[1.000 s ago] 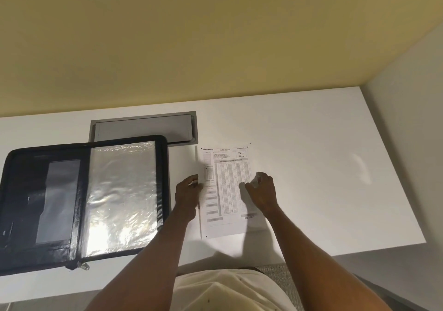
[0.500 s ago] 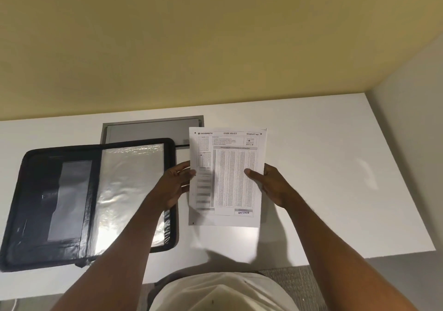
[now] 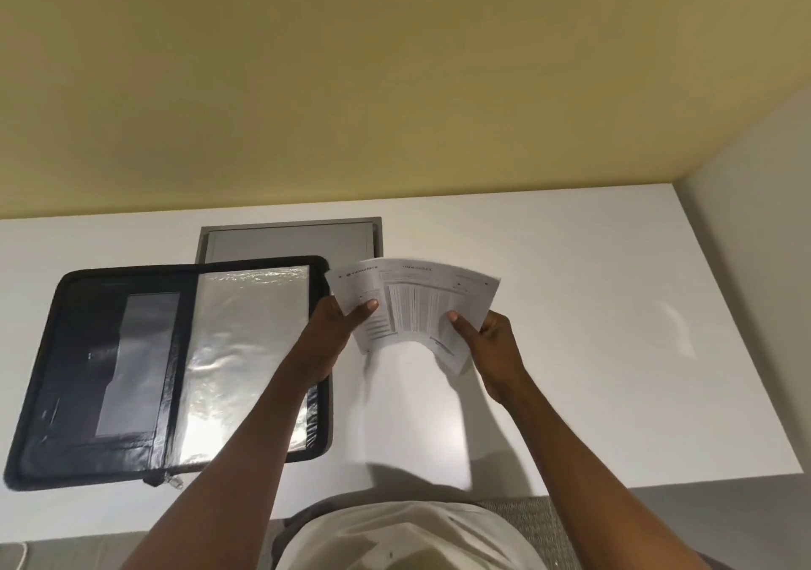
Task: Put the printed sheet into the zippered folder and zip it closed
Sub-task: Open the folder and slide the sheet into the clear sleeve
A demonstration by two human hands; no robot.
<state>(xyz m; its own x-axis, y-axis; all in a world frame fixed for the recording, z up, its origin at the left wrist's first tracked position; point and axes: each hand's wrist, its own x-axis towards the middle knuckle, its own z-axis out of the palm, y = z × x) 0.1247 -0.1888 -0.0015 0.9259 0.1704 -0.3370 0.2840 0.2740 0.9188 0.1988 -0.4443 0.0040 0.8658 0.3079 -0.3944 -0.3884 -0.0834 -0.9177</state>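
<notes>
1. Left hand and right hand each pinch a side edge of the printed sheet, thumbs on top; it is airborne, bowed upward, just right of the open zippered folder.
2. Advice: relax the bow, carry it left, slide it under the clear sleeve.
3. Half a second ago the sheet was flat.
4. White desk beneath.
</notes>
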